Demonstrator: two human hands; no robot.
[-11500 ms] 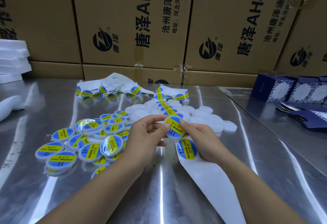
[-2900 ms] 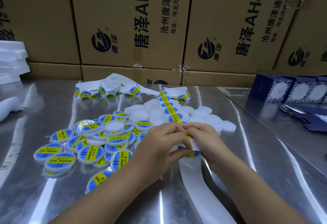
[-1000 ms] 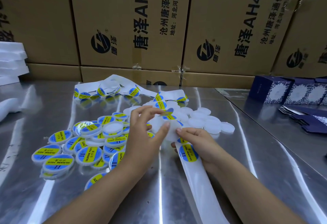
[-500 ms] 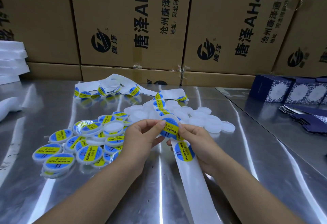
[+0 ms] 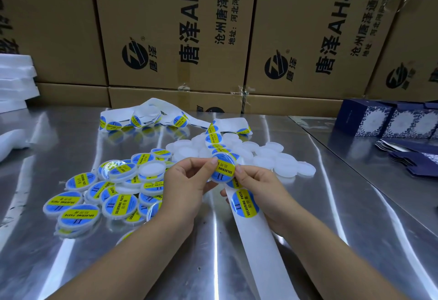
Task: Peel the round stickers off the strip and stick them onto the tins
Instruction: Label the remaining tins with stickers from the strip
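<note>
A small round white tin with a blue and yellow sticker (image 5: 222, 168) on its face is held up above the steel table. My left hand (image 5: 187, 186) pinches its left edge and my right hand (image 5: 258, 190) pinches its right edge. The white sticker strip (image 5: 258, 235) runs under my right hand toward me, with one round sticker (image 5: 244, 203) showing just below the tin, and several more on the strip (image 5: 214, 137) beyond my hands. Plain white tins (image 5: 284, 162) lie in a pile behind my hands. Stickered tins (image 5: 113, 195) lie heaped at the left.
Cardboard boxes (image 5: 180, 29) form a wall at the table's far edge. A folded length of sticker strip (image 5: 142, 119) lies near them. Dark blue patterned cartons (image 5: 388, 122) and flat blue packs (image 5: 414, 157) sit on the right. White foam slabs (image 5: 14, 79) are stacked far left.
A second ago my left hand lifted a plain white tin from the pile. Since then a sticker has gone onto its face, and both hands now hold it by its edges.
</note>
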